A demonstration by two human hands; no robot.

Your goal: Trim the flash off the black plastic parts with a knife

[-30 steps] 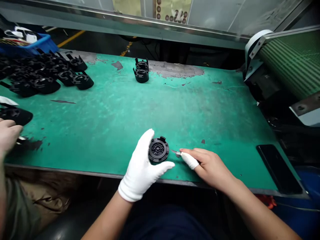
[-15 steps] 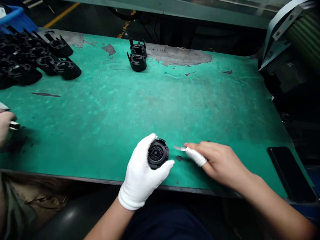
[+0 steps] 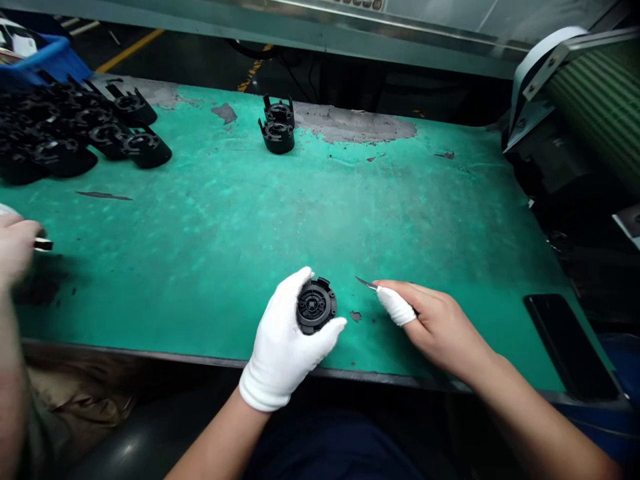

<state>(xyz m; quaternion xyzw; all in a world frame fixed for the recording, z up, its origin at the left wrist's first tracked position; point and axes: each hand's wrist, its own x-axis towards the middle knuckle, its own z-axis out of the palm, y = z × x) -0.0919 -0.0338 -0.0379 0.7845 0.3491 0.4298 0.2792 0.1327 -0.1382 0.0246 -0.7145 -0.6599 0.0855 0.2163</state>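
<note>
In a white glove, my left hand [image 3: 285, 340] grips a round black plastic part [image 3: 316, 305] near the table's front edge. The part's ribbed face, with a small square at its centre, is turned up towards me. To the right of it, my right hand [image 3: 435, 320] is closed on a small knife [image 3: 367, 283] with a thin pointed blade. A white covering wraps the right thumb; the rest of that hand is bare. The blade tip points at the upper left and stays apart from the black part. The knife's handle is hidden in the fingers.
Many black cup-shaped parts [image 3: 55, 133] crowd the green table's [image 3: 320, 213] far left, before a blue crate [image 3: 60, 63]. Two more black parts [image 3: 278, 133] stand at the back. A phone [image 3: 570, 347] lies at right, below a green ribbed belt [image 3: 600, 100]. Another person's hand [image 3: 17, 250] is at left.
The knife has turned slightly, its blade now pointing further up. My left hand still holds the black part in about the same place. The other person's hand has come further into view.
</note>
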